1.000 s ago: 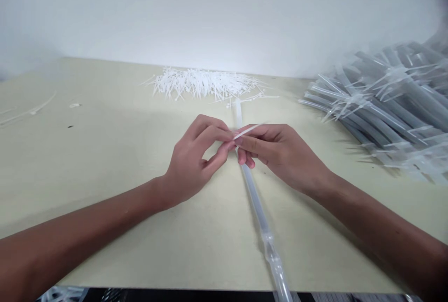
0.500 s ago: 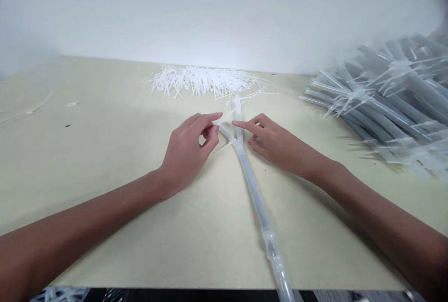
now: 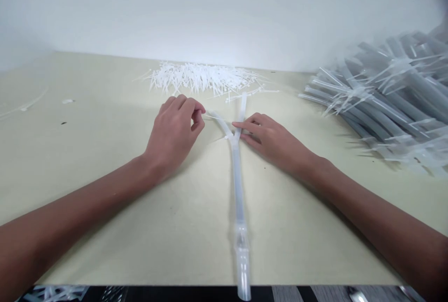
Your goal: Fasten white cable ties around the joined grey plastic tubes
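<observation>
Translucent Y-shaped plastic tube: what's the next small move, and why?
Perhaps loop the thin white plastic strip around the right branch of the tube: the left hand seems to pinch the strip, while only the left branch shows a white tie head.

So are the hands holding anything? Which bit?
Left hand pinches a thin white tie, apparently by one end; right hand seems to hold the Y-shaped tube by its right branch.

My left hand (image 3: 177,127), thumb and forefinger pinched, reaches in from eight o'clock; my right hand (image 3: 268,136), forefinger extended toward nine, from four.
</observation>
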The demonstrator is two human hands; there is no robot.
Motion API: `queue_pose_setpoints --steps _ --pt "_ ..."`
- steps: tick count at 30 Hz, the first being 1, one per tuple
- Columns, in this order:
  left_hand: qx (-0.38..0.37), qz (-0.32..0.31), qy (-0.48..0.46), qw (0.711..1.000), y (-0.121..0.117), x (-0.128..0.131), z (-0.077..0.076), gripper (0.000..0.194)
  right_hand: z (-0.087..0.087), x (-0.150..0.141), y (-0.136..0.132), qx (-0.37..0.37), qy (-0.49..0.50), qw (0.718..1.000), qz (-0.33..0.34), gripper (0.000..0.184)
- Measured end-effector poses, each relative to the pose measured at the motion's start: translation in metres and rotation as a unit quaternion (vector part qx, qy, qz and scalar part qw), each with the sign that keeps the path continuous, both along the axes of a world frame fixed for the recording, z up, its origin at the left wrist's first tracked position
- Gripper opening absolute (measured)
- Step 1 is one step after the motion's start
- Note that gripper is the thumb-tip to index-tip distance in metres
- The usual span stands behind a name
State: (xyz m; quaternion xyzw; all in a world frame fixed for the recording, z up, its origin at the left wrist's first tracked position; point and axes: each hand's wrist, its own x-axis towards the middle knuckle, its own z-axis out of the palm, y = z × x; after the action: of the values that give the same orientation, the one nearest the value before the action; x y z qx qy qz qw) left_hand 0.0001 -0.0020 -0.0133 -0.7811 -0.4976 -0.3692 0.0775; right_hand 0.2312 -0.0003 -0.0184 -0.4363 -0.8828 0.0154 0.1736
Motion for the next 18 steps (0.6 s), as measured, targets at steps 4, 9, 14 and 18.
queue_pose_setpoints --steps 4,9,14,18 --pt "0.009 -0.040 0.077 0.996 0.0052 -0.0042 -0.0005 0.012 -0.0003 0.0003 0.0000 0.001 0.001 1.000 -0.010 0.036" --pt "0.030 -0.097 0.104 0.989 0.0043 -0.0021 -0.0020 0.018 -0.0006 -0.0007 -0.0001 0.009 0.003 1.000 -0.007 0.036" --pt "0.087 -0.112 0.127 0.982 0.0079 -0.0062 -0.0020 0.022 0.0011 -0.0026 -0.0014 0.029 0.005 1.000 -0.006 0.036" --pt "0.105 -0.133 0.124 0.978 0.0099 -0.0072 -0.0026 0.020 0.0021 -0.0028 -0.0025 0.050 0.014 0.999 0.002 0.033"
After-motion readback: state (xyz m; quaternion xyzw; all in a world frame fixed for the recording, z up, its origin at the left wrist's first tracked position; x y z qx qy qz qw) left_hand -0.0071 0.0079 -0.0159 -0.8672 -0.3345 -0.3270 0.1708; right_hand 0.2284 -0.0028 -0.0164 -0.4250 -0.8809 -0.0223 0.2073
